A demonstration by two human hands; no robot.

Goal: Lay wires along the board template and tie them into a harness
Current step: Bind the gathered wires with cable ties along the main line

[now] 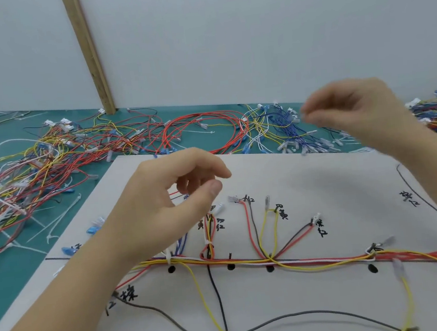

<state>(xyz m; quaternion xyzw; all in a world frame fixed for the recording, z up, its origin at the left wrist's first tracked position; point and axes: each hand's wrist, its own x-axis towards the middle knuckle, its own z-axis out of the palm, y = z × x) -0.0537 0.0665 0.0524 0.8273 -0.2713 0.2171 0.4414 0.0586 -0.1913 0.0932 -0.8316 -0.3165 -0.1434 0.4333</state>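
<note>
A white board template [322, 186] with handwritten labels and black dots lies in front of me. A bundle of red, yellow, white and black wires [289, 261] runs across it, with branches fanning up to terminals. White cable ties [168, 255] bind the bundle at the left and at a red loop [208, 244]. My left hand [172, 197] hovers above the left branches with fingers loosely curled, thumb near the forefinger, holding nothing that I can see. My right hand [354, 113] is raised and blurred above the board's far right, fingers bent; whether it holds anything I cannot tell.
Heaps of loose coloured wires [49, 161] and red wire loops [203, 132] cover the green mat behind the board. Blue and white wires [283, 128] lie at the back right. Loose white cable ties [56, 222] lie left of the board. A wooden post [89, 52] leans against the wall.
</note>
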